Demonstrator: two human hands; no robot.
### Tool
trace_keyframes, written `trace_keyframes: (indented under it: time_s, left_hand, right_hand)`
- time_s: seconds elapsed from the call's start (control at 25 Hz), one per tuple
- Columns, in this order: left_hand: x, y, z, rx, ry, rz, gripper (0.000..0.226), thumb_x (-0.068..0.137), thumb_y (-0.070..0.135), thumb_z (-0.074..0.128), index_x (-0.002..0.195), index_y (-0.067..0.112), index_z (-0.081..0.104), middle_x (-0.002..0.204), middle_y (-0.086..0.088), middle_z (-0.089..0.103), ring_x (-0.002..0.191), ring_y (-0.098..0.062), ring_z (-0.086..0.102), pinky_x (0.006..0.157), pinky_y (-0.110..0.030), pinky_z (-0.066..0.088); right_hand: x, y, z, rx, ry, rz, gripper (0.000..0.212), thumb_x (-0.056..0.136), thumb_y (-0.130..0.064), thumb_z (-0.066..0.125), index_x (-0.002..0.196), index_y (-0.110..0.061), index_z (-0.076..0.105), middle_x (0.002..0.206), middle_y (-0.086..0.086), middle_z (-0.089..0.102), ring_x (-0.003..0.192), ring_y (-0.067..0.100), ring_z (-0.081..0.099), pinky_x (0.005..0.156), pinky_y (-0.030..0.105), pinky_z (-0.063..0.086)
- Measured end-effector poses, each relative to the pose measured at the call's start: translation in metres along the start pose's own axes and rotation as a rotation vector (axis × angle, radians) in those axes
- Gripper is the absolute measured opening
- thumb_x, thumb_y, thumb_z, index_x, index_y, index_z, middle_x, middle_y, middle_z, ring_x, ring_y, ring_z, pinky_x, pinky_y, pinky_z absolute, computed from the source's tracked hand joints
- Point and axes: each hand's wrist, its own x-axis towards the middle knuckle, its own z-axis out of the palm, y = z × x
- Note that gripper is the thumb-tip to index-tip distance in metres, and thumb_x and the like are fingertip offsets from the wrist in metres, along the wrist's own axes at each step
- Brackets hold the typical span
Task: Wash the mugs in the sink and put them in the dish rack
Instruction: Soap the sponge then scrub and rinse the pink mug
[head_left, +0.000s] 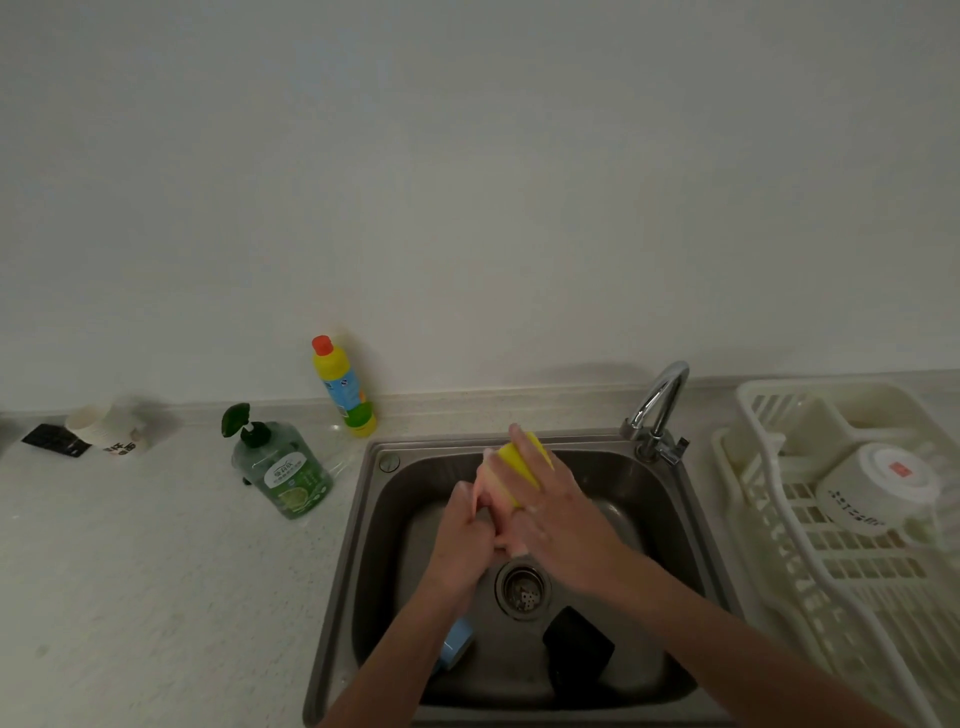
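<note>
Brushed steel sink (374, 530) — chrome tap (662, 400) glossy — rack (769, 519) cream plastic.

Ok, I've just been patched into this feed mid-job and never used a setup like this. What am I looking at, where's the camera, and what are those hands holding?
There is no machine here: a person is working with bare hands. The single picture comes from a wide-angle camera worn on the person's head, looking forward and down, so the arms enter from the bottom.

Over the steel sink, the left hand grips a pale pink mug, mostly hidden. The right hand holds a yellow sponge against it. The faucet stands behind; I cannot tell if water runs.

In the basin lie a blue mug and a black item I cannot identify. The dish rack on the right already holds a white mug upside down.

On the counter to the left: a green soap dispenser, a yellow bottle and a white cup on its side.
</note>
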Motion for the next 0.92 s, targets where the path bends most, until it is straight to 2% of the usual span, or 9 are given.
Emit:
trace_keyframes:
  time_s: [0.12, 0.24, 0.36, 0.44, 0.52, 0.6, 0.68, 0.84, 0.92]
  left_hand:
    - [-0.008, 0.002, -0.003, -0.045, -0.045, -0.028, 0.018, 0.095, -0.006, 0.038, 0.104, 0.004, 0.05, 0.1, -0.013, 0.063, 0.085, -0.021, 0.068, 0.068, -0.036, 0.059]
    - [-0.002, 0.002, -0.007, -0.083, -0.012, -0.045, 0.023, 0.09, -0.009, 0.038, 0.107, 0.003, 0.049, 0.103, -0.016, 0.062, 0.09, -0.023, 0.067, 0.071, -0.045, 0.061]
    - [0.002, 0.001, -0.005, 0.017, 0.009, -0.007, 0.022, 0.087, -0.006, 0.039, 0.103, 0.006, 0.049, 0.105, -0.023, 0.059, 0.09, -0.027, 0.063, 0.081, -0.057, 0.058]
    - [-0.002, 0.002, -0.003, 0.033, -0.04, 0.008, 0.021, 0.09, -0.006, 0.038, 0.103, 0.005, 0.049, 0.102, -0.02, 0.059, 0.089, -0.026, 0.065, 0.071, -0.042, 0.062]
    - [-0.005, 0.005, -0.004, -0.008, -0.077, -0.012, 0.018, 0.092, -0.007, 0.038, 0.101, 0.005, 0.048, 0.096, -0.014, 0.059, 0.084, -0.023, 0.065, 0.065, -0.034, 0.06]
    - [-0.003, 0.006, -0.007, -0.113, -0.076, -0.052, 0.018, 0.093, -0.008, 0.039, 0.104, 0.003, 0.049, 0.098, -0.014, 0.062, 0.088, -0.028, 0.069, 0.074, -0.048, 0.061]
    - [0.002, 0.008, -0.01, -0.157, -0.04, -0.064, 0.021, 0.092, -0.009, 0.039, 0.108, 0.002, 0.048, 0.099, -0.015, 0.063, 0.091, -0.031, 0.069, 0.082, -0.06, 0.057]
    - [0.002, 0.007, -0.004, -0.049, -0.06, -0.024, 0.025, 0.084, -0.009, 0.037, 0.103, 0.004, 0.048, 0.094, -0.014, 0.056, 0.085, -0.025, 0.06, 0.073, -0.048, 0.059]
    - [-0.002, 0.007, -0.003, -0.017, -0.101, -0.014, 0.022, 0.087, -0.009, 0.036, 0.098, 0.005, 0.048, 0.09, -0.012, 0.055, 0.079, -0.02, 0.06, 0.061, -0.037, 0.057]
  right_hand:
    - [-0.005, 0.013, -0.012, 0.354, -0.007, 0.151, 0.057, 0.1, -0.031, 0.026, 0.151, -0.05, 0.007, 0.161, -0.023, -0.007, 0.15, 0.008, 0.01, 0.109, 0.018, 0.026]
    - [-0.025, 0.006, -0.011, 0.384, -0.031, 0.122, 0.061, 0.098, -0.029, 0.029, 0.145, -0.057, 0.002, 0.161, -0.022, -0.001, 0.142, -0.001, 0.025, 0.107, 0.028, 0.041]
    - [-0.025, -0.013, -0.003, 0.073, 0.004, -0.033, 0.058, 0.094, -0.025, 0.033, 0.151, -0.035, 0.032, 0.164, -0.006, 0.003, 0.147, 0.02, 0.021, 0.111, 0.046, 0.039]
    - [-0.011, -0.009, -0.006, -0.042, 0.11, -0.116, 0.049, 0.09, -0.02, 0.039, 0.137, -0.021, 0.054, 0.157, 0.003, 0.023, 0.145, 0.028, 0.022, 0.117, 0.046, 0.031]
    - [-0.002, 0.002, -0.019, 0.139, 0.075, 0.001, 0.057, 0.093, -0.022, 0.035, 0.148, -0.034, 0.036, 0.163, -0.005, 0.011, 0.149, 0.015, 0.016, 0.119, 0.023, 0.022]
    - [-0.009, 0.015, -0.018, 0.268, 0.017, 0.023, 0.063, 0.09, -0.03, 0.03, 0.147, -0.05, 0.012, 0.16, -0.024, 0.001, 0.149, 0.004, 0.009, 0.116, 0.015, 0.021]
    - [-0.02, 0.011, -0.013, 0.369, -0.006, 0.073, 0.065, 0.09, -0.032, 0.031, 0.148, -0.052, 0.011, 0.156, -0.033, 0.0, 0.149, 0.002, 0.011, 0.11, 0.012, 0.027]
    - [-0.018, -0.003, 0.006, -0.065, 0.04, -0.145, 0.05, 0.095, -0.027, 0.04, 0.144, -0.02, 0.05, 0.163, 0.0, 0.021, 0.153, 0.024, 0.007, 0.121, 0.049, 0.019]
    - [-0.006, 0.004, -0.005, 0.024, -0.003, -0.074, 0.052, 0.095, -0.029, 0.036, 0.146, -0.028, 0.044, 0.164, -0.001, 0.013, 0.153, 0.02, 0.004, 0.123, 0.045, 0.014]
